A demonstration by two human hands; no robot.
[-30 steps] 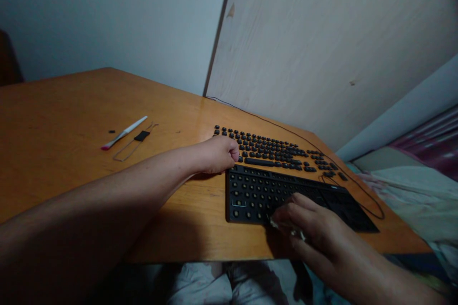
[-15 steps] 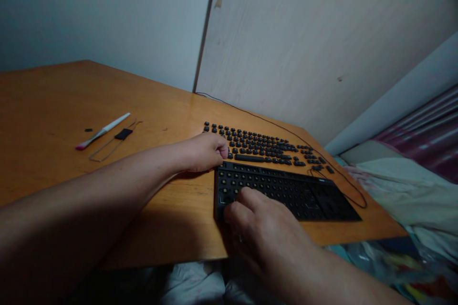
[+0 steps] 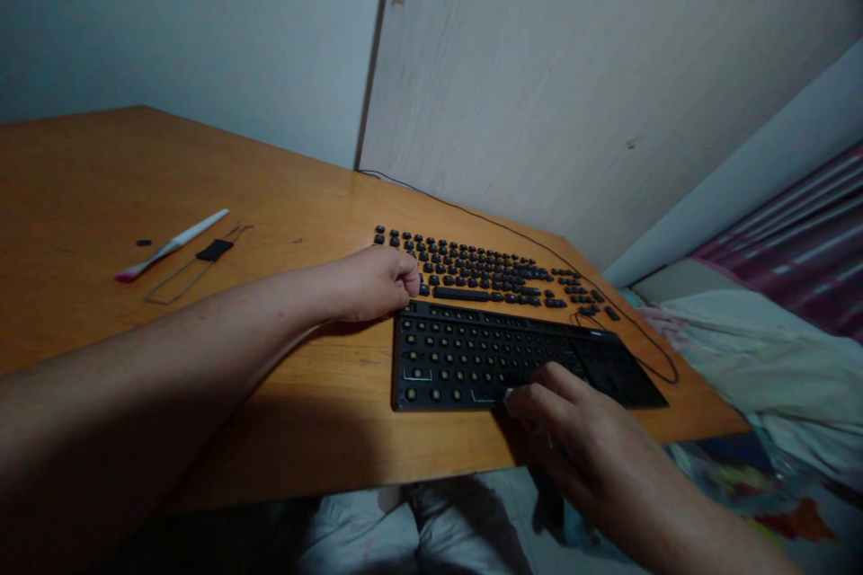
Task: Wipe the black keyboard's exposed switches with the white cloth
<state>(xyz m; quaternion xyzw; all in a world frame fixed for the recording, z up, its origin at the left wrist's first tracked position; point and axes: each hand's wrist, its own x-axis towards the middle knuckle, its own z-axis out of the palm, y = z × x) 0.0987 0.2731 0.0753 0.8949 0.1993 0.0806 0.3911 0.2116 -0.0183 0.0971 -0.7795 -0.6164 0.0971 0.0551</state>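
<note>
A black keyboard (image 3: 465, 337) with its keycaps off lies near the desk's front edge, bare switches showing. My left hand (image 3: 387, 278) is closed at its far left corner, with the fingertips partly hidden there. Over the keyboard's front edge, right of the middle, my right hand (image 3: 573, 418) has its fingers bent together around a small whitish scrap (image 3: 508, 394), mostly hidden; it looks like tissue. Behind the keyboard, the removed black keycaps (image 3: 472, 265) lie in rows, with the long space bar (image 3: 462, 294) in the nearest row.
On the left of the wooden desk (image 3: 303, 458) lie a white brush (image 3: 179, 241) with a pink end, a wire keycap puller (image 3: 214, 250) and a small black piece (image 3: 144, 243). A cable (image 3: 472, 214) runs along the wall. Bedding (image 3: 728, 323) is at the right.
My right hand has moved right along the keyboard's front edge, uncovering the switches at the left end. My left hand stays at the corner. The whole view has shifted slightly.
</note>
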